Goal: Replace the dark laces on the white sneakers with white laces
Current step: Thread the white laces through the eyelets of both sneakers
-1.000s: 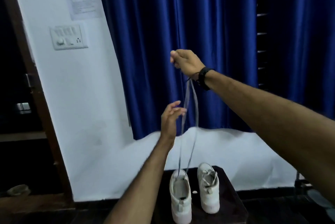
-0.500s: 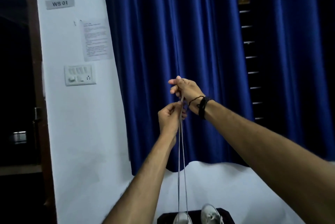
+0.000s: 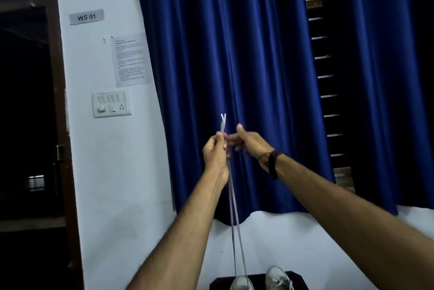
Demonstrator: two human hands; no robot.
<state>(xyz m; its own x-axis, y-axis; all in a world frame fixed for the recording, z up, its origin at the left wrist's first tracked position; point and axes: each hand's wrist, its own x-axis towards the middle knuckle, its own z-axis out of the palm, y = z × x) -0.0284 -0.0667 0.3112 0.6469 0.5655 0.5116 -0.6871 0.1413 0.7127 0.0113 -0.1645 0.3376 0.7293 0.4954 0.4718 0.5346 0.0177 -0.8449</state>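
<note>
At frame centre, the left hand [image 3: 215,153] grips both strands of a long pale grey lace [image 3: 233,205] rising from the left white sneaker [image 3: 242,284]; the right hand [image 3: 249,141], fingers relaxed, holds nothing.

both arms reach forward and up from the bottom of the frame, converging near centre. left hand [image 3: 215,153] raised, fingers [image 3: 219,140] curled into a fist-like pinch round the two strands of the lace [image 3: 231,198], whose ends stick up above the fist. right hand [image 3: 249,140] just right of it, palm turned left, fingers loosely extended toward the left hand, thumb up, holding nothing. dark band on the right wrist [image 3: 273,163]. both forearms bare.
</note>
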